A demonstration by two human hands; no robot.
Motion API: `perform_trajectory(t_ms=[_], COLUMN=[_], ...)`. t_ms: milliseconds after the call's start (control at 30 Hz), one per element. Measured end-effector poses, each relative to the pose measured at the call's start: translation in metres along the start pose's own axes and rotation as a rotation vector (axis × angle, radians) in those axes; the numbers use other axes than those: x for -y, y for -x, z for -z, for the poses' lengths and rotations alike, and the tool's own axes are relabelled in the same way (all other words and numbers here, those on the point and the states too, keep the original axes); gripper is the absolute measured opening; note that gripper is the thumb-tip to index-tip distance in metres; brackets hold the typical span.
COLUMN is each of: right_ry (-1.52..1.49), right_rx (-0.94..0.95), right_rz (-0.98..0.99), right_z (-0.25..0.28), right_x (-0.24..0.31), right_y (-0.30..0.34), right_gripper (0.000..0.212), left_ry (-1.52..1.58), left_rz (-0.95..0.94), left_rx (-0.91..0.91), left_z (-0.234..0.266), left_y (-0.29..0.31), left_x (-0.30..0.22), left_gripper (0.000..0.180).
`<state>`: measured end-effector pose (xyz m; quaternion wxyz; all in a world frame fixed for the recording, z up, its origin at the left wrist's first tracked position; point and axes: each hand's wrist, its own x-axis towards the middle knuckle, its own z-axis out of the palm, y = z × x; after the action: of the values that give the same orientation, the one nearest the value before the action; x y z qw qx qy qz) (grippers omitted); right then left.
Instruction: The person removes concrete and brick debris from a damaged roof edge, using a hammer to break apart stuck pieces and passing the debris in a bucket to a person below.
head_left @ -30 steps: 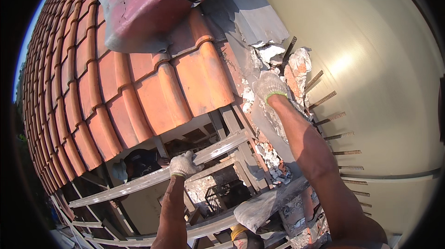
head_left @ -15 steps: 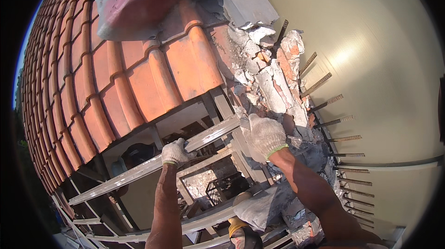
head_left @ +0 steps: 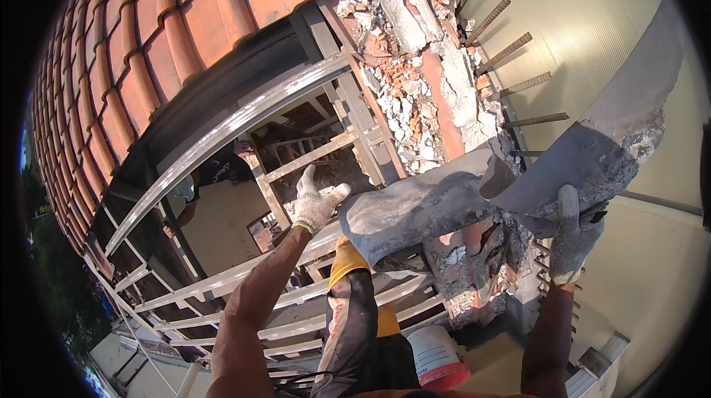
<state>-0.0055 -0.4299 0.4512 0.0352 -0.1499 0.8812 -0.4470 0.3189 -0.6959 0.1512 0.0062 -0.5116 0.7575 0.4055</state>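
My right hand (head_left: 576, 239), in a pale knitted glove, grips the lower edge of a bent grey sheet of flashing (head_left: 592, 154). The sheet's raised part stands over the wall on the right. A curved grey piece (head_left: 418, 209) lies beside it across the broken wall top; whether the two are joined I cannot tell. My left hand (head_left: 317, 202), also gloved, is empty, with thumb and fingers apart. It is close to the left end of the curved piece, above the open roof frame. Beyond it runs a long metal batten (head_left: 229, 128).
Orange roof tiles (head_left: 200, 20) cover the upper left. Rusty rebar (head_left: 511, 54) sticks out from the rubble-topped wall (head_left: 415, 94). Another person (head_left: 222, 168) is below, inside the opening. My leg (head_left: 348, 324) stands among battens, near a white and red bucket (head_left: 435, 357).
My left hand has let go of the batten. My right hand has moved from the batten's upper end to the flashing on the right, which is now raised. The view has shifted.
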Motion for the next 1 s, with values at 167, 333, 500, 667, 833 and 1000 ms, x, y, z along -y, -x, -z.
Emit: perform_trajectory(t_ms=[167, 333, 500, 667, 833, 1000], right_ry=[-0.161, 0.108, 0.123, 0.182, 0.173, 0.136], right_rx=[0.141, 0.364, 0.601, 0.756, 0.877, 0.921], right_rz=[-0.224, 0.269, 0.094, 0.082, 0.278, 0.453], right_z=[-0.006, 0.033, 0.096, 0.138, 0.092, -0.001], right_x=[-0.121, -0.196, -0.126, -0.031, 0.039, 0.049], right_y=[0.098, 0.183, 0.202, 0.182, 0.140, 0.110], right_gripper=[0.051, 0.054, 0.055, 0.057, 0.058, 0.060], left_ry=[1.080, 1.321, 1.395, 1.012, 0.944, 0.806], left_rz=[0.177, 0.099, -0.028, -0.293, -0.370, -0.386], left_rx=[0.428, 0.375, 0.321, 0.126, -0.111, -0.548], left_z=[-0.072, -0.060, -0.047, 0.056, 0.132, 0.153], left_y=[0.095, 0.204, 0.284, 0.302, 0.270, 0.222], left_x=[-0.071, -0.191, -0.252, -0.301, -0.301, -0.243], left_gripper=[0.076, 0.029, 0.039, 0.038, 0.040, 0.064])
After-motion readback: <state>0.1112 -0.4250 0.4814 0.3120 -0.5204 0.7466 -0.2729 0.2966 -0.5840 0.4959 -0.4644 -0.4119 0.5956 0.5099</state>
